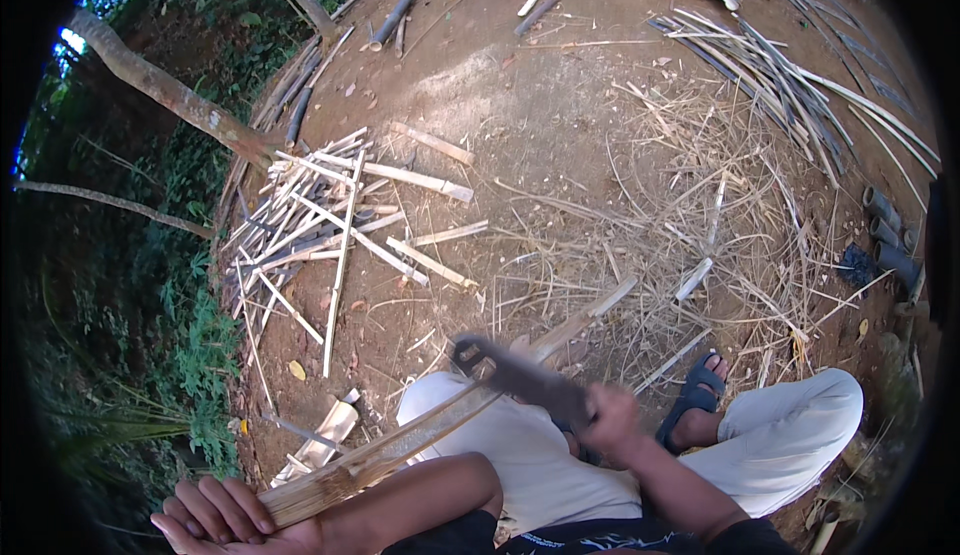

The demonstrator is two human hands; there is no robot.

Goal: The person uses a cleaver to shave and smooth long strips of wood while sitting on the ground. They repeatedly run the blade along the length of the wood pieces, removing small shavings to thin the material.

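Observation:
A long split bamboo slat (400,437) runs slantwise from the lower left across my lap, its far end pointing up and right over the ground. My left hand (225,517) is closed round its near end, fingers curled at the edge. My right hand (612,421) grips a machete (535,380), a dark broad blade with a hooked tip, blurred by motion. The blade lies across the slat's middle in this view; whether it touches the wood I cannot tell. The handle is mostly hidden in my fist.
A heap of split bamboo pieces (310,220) lies left on the dirt. Thin shavings (730,205) cover the ground ahead and right. Long strips (760,80) are piled far right, near dark bamboo tubes (885,225). My sandalled foot (698,395) is close by the blade. A leaning trunk (165,90) stands left.

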